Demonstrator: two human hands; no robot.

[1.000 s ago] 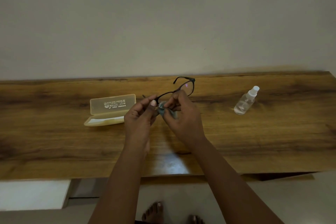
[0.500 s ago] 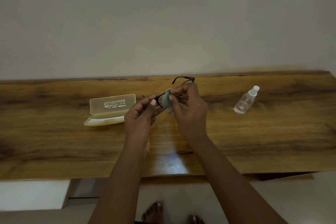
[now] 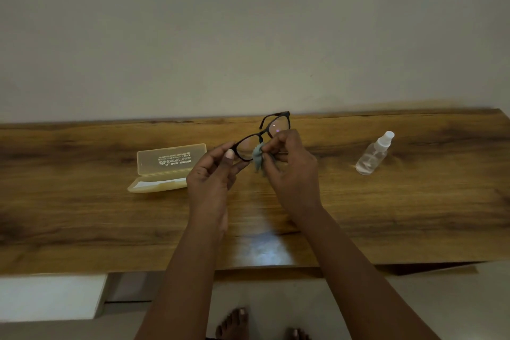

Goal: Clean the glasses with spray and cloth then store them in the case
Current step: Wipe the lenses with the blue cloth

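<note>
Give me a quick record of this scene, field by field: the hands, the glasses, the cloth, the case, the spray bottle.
left hand: pinches the glasses' frame at one end
right hand: pinches the cloth against a lens
glasses: black frame, held above the table, arms unfolded
cloth: small, grey-blue, bunched at the lens nearer the left hand
case: open on the table, left of the hands
spray bottle: clear, capped, on the table at right, untouched

Case left, spray bottle right, on table.
</note>
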